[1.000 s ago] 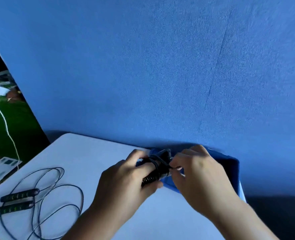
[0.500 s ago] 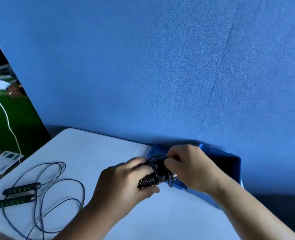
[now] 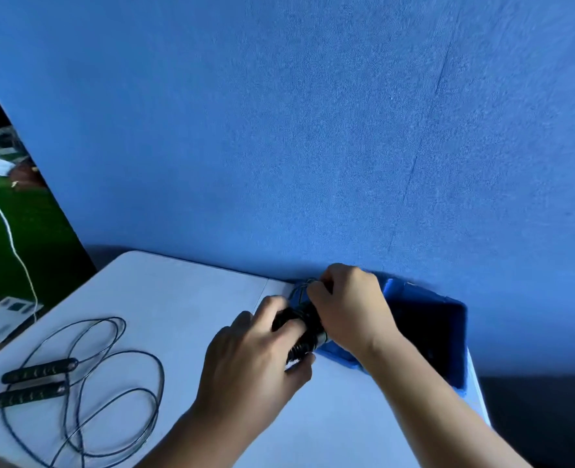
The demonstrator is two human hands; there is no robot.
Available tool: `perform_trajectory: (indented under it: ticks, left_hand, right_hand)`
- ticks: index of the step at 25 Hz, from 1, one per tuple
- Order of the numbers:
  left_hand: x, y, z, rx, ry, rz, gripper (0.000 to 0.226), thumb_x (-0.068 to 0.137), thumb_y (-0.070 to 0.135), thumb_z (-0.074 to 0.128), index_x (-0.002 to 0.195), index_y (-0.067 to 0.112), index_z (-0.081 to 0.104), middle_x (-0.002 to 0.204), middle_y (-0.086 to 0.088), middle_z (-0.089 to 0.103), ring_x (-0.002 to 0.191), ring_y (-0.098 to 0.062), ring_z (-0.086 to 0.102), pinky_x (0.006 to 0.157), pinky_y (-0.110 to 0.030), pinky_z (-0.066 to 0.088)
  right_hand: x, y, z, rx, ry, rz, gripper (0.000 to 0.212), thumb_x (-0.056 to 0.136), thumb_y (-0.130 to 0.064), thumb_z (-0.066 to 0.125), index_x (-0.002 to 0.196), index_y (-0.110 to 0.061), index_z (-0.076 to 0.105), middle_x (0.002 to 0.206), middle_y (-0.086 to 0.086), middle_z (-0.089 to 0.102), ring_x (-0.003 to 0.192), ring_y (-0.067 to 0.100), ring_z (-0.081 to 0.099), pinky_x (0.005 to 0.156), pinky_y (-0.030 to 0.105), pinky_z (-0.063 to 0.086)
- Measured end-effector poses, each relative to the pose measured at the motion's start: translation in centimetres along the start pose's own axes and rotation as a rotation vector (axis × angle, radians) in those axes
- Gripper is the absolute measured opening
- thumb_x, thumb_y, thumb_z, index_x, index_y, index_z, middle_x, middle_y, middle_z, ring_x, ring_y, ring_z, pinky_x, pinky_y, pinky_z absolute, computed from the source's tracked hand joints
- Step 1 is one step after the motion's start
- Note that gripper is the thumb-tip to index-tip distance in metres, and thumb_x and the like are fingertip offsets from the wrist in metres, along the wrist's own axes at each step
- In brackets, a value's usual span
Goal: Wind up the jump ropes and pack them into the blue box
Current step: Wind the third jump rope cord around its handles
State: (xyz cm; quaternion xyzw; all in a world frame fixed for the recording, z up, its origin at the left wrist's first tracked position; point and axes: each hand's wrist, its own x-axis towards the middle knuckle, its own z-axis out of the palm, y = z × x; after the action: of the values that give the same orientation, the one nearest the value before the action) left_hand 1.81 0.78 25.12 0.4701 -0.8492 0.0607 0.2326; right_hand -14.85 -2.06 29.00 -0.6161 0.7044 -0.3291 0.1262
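My left hand [image 3: 255, 356] grips the black handles of a wound jump rope [image 3: 304, 327] just left of the blue box [image 3: 455, 352]. My right hand [image 3: 350, 309] is curled over the far end of the bundle, pinching the thin cord near the box's left rim. The box stands at the table's far right against the blue wall, its inside dark. A second jump rope [image 3: 87, 383] lies unwound on the left of the white table [image 3: 178, 298], its two black handles [image 3: 33, 380] side by side and its cord in loose loops.
A blue wall [image 3: 313, 130] rises directly behind the table. Beyond the table's left edge lie green floor, a white cable [image 3: 9, 231] and a white packet [image 3: 4, 315]. The table's right edge runs just past the box.
Both hands have shifted up and toward the box with the bundle. My right hand moved from the near side of the bundle to over its far end.
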Motion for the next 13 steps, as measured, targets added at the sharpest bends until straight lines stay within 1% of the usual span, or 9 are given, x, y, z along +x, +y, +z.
perform_trajectory:
  ticks: [2, 4, 7, 9, 13]
  left_hand:
    - [0.2, 0.0, 0.3, 0.000, -0.007, -0.026, 0.023, 0.074, 0.048, 0.056, 0.088, 0.035, 0.068, 0.107, 0.013, 0.061, 0.066, -0.018, 0.059, 0.046, -0.033, 0.048]
    - [0.3, -0.2, 0.7, 0.023, -0.016, -0.039, 0.022, 0.073, 0.047, 0.057, 0.087, 0.034, 0.068, 0.103, 0.013, 0.062, 0.065, -0.020, 0.059, 0.048, -0.035, 0.049]
    - [0.5, -0.5, 1.4, 0.081, -0.041, -0.043, 0.021, 0.072, 0.048, 0.067, 0.088, 0.034, 0.067, 0.100, 0.013, 0.063, 0.064, -0.021, 0.057, 0.050, -0.036, 0.049]
    - [0.9, -0.4, 1.7, 0.117, -0.048, -0.054, 0.023, 0.070, 0.046, 0.074, 0.086, 0.033, 0.066, 0.093, 0.011, 0.063, 0.063, -0.023, 0.057, 0.051, -0.035, 0.048]
    - [1.6, -0.3, 2.2, 0.149, -0.048, -0.081, 0.038, 0.061, 0.049, 0.085, 0.079, 0.029, 0.059, 0.078, 0.008, 0.061, 0.059, -0.024, 0.058, 0.049, -0.033, 0.043]
  right_hand:
    - [0.4, 0.2, 0.8, -0.091, 0.016, -0.012, 0.027, 0.089, -0.028, 0.055, 0.074, -0.007, 0.059, 0.066, 0.009, 0.061, 0.067, 0.031, 0.055, 0.055, 0.033, 0.033]
    - [0.7, 0.5, 1.5, -0.155, 0.021, -0.010, 0.026, 0.090, -0.029, 0.054, 0.075, -0.008, 0.058, 0.067, 0.010, 0.059, 0.066, 0.032, 0.054, 0.056, 0.031, 0.033]
    - [1.4, 0.5, 2.4, -0.167, 0.014, 0.019, 0.026, 0.089, -0.027, 0.054, 0.073, -0.007, 0.056, 0.067, 0.011, 0.057, 0.065, 0.033, 0.051, 0.057, 0.030, 0.033]
    - [2.0, 0.4, 3.2, -0.160, 0.012, 0.048, 0.026, 0.088, -0.026, 0.054, 0.070, -0.008, 0.053, 0.066, 0.012, 0.056, 0.064, 0.034, 0.051, 0.057, 0.030, 0.033]
    - [2.1, 0.4, 4.8, -0.138, -0.020, 0.093, 0.027, 0.085, -0.026, 0.056, 0.066, -0.007, 0.052, 0.060, 0.011, 0.052, 0.060, 0.034, 0.049, 0.054, 0.030, 0.030]
